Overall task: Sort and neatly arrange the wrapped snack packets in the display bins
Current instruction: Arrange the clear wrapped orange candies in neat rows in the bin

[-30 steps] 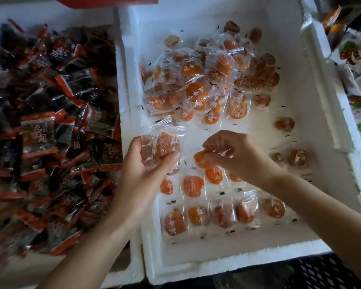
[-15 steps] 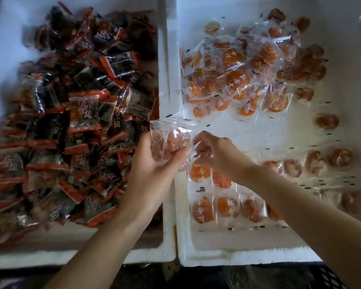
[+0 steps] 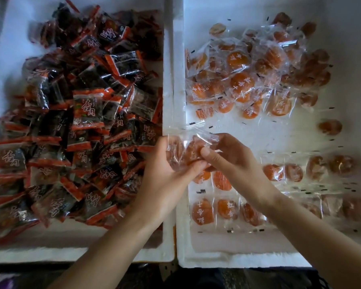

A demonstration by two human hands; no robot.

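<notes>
Two bare forearms reach in from the lower edge and meet at the centre. The left hand (image 3: 167, 178) cups a small stack of clear-wrapped snack packets (image 3: 181, 149), with its thumb pressed across them. The right hand (image 3: 236, 161) pinches the same stack from the right, fingers curled.

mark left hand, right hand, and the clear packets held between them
left hand (image 3: 165, 178): head view, middle of the hand, below the thumb.
right hand (image 3: 233, 161): head view, back of the hand.
clear packets (image 3: 181, 150): head view, wrapper over the orange fruit, between both thumbs.
</notes>
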